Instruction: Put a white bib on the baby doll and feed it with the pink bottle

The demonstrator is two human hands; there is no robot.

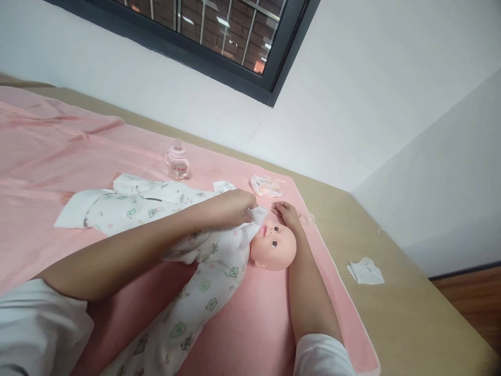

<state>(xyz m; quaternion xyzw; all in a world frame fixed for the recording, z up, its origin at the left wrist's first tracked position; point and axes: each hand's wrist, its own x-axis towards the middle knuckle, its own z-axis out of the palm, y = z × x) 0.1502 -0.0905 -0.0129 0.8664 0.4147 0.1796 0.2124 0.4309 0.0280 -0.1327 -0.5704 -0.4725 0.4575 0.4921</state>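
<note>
We see a baby doll (250,250) lying on its back on a pink blanket (58,151), its bare head (274,244) turned toward the far right edge of the blanket and its body running down toward the lower left. It wears a white romper (203,282) printed with small green and pink animal faces. Our left hand (235,206) reaches across the doll's chest to the neck, and its fingers (247,208) are closed together, pinching the white collar (256,215) of the romper just beside the doll's chin. Our right hand (287,213) rests at the top of the doll's head, touching it, with the fingers (279,208) loosely curled and close together; we cannot tell whether they grip anything. Both forearms are bare, with white sleeves at the bottom of the view.

Beyond the left arm lies a second white printed garment (117,206), spread flat on the blanket. Behind it stands a small pink baby bottle (177,163), upright. Near the blanket's far corner sits a crinkled clear packet (265,185), and a small white printed cloth (224,186) lies between it and the bottle.

The blanket covers a tan bed (410,313). On the bare part, well apart from the doll, lies a folded white tissue (366,271). A white wall and a dark-framed window (219,31) stand behind.
</note>
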